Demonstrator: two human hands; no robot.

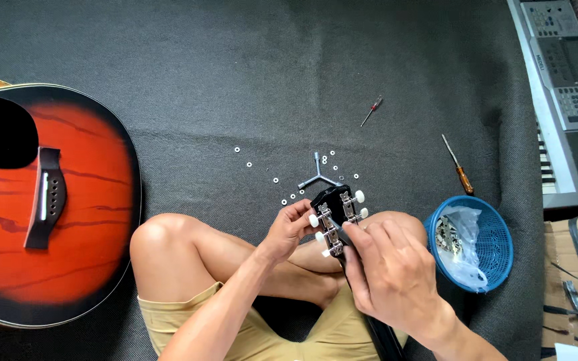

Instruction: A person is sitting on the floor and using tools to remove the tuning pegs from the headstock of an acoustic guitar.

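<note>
**Two hands on a black guitar headstock, loose hardware spread on the mat**

Nearest the lens, the right hand (391,271) wraps around the neck just below a black headstock (334,212), fingers curled closed about it and the thumb reaching up to the tuners. The left hand (290,227) pinches a white-buttoned tuning peg (314,220) on the headstock's left edge, its fingers narrow around that small part. The headstock sits above the person's crossed bare legs, between the knees, tilted away from the camera. Four white tuner buttons can be counted for certain, two along each side; the hands may hide others.

On the dark grey mat (249,67) just beyond the headstock lies one three-armed metal wrench (317,174), ringed by roughly a dozen small washers (275,180) scattered apart from one another. Two screwdrivers lie farther right: a small red-handled screwdriver (372,111) and a longer orange-handled screwdriver (457,172).

One round blue basket (500,241) sits just beside the right knee, holding a clear plastic bag and metal parts. One red sunburst acoustic guitar body (68,214) lies at the left, well apart from the hands. One electronic keyboard (563,80) runs along the right edge, with cardboard (573,267) below it.
</note>
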